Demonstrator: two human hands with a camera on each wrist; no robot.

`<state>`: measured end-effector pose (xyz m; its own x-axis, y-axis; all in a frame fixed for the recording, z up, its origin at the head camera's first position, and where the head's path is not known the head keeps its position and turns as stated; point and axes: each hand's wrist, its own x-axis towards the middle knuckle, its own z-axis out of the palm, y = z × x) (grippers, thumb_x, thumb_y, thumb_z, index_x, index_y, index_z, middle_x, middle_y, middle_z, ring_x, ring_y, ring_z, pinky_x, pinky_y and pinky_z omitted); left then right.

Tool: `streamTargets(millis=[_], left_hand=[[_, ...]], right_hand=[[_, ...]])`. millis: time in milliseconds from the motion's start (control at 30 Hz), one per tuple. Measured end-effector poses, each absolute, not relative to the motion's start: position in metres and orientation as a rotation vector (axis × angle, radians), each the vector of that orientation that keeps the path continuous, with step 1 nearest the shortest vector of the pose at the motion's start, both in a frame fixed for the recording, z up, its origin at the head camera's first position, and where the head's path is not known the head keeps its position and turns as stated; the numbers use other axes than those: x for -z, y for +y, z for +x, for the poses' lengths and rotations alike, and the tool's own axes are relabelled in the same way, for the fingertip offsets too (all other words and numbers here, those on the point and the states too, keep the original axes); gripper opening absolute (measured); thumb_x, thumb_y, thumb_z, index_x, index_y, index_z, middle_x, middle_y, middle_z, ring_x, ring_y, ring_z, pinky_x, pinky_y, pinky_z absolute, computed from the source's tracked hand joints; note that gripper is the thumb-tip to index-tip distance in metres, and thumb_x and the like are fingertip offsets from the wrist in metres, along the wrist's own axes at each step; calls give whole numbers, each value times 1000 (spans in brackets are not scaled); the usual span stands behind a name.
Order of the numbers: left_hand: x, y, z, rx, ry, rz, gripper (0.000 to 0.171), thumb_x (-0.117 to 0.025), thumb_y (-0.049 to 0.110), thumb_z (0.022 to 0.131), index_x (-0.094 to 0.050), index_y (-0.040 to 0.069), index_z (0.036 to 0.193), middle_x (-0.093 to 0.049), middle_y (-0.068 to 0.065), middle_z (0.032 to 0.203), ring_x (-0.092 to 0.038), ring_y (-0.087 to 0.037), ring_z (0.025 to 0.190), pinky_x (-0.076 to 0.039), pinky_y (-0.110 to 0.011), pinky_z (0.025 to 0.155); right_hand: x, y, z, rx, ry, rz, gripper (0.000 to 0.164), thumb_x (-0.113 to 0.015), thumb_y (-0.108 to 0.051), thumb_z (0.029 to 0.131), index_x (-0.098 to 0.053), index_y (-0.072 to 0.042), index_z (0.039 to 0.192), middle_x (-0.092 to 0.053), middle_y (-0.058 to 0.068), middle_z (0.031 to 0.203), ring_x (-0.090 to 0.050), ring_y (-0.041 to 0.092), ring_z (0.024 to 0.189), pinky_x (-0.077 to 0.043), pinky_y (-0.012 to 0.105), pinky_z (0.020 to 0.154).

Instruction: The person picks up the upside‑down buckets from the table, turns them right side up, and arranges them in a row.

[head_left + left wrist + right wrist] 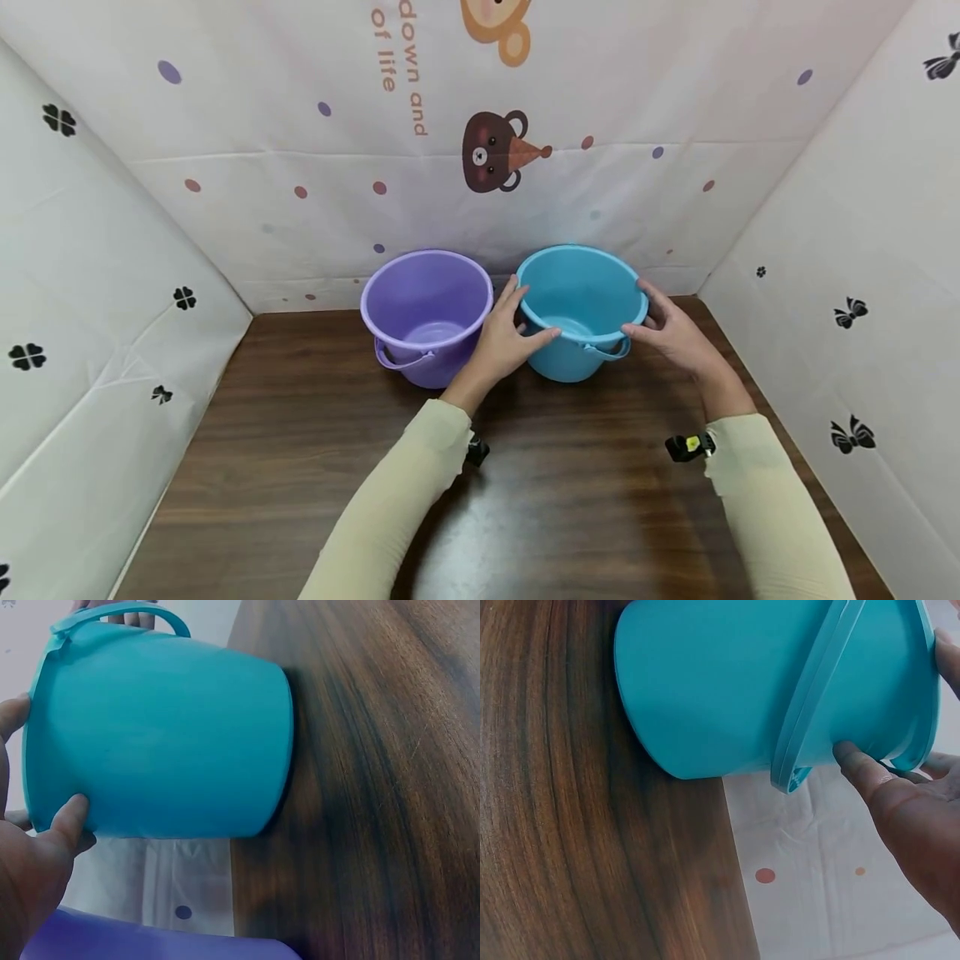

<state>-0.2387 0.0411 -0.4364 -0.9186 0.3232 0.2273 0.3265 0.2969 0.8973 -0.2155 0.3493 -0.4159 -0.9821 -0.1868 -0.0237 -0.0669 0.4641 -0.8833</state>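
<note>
A turquoise plastic bucket (566, 362) stands upright on the brown table, its inside showing no contents. My left hand (501, 342) holds its left side, thumb at the front rim and fingers along the outer wall. On the opposite side my right hand (675, 337) grips the rim, with the thumb in front and the fingers at the right. The bucket's handle (611, 353) hangs down at the front right. Just left of it, close to my left hand, is a purple bucket (429, 292) with its handle lowered.
The wood-grain table (300, 467) ends at a white printed back wall (262, 217) just behind the buckets. White side walls stand left (90, 275) and right (817, 250). A dark strap device (684, 448) sits at the right wrist.
</note>
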Motion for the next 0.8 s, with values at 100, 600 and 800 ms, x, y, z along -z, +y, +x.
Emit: streamTargets(millis=[100,600,800], left_hand=[[439,39,-238,1758,-2520,-628,97,-83,40,87,-30,10,163,-7,6,174,-24,-23,158,-50,-40,109],[440,36,-235,1779,-2523,-653,97,-82,39,89,-27,12,164,-4,6,174,-22,-23,158,-48,-43,112],[431,36,-232,1500,-2636,-683,99,-77,46,92,-18,16,166,-4,1,175,-19,-27,159,-37,-52,120]], right_hand=[[416,347,-214,1549,2581,-236,98,-69,-26,100,2,-23,167,-4,17,174,-17,49,156,-31,65,115],[425,345,-209,1650,2547,-222,93,-67,-24,102,-1,-21,168,-1,13,174,-14,46,157,-28,63,116],[426,346,-206,1644,2611,-240,93,-67,-24,102,-2,-17,168,-8,16,173,-20,50,154,-31,68,114]])
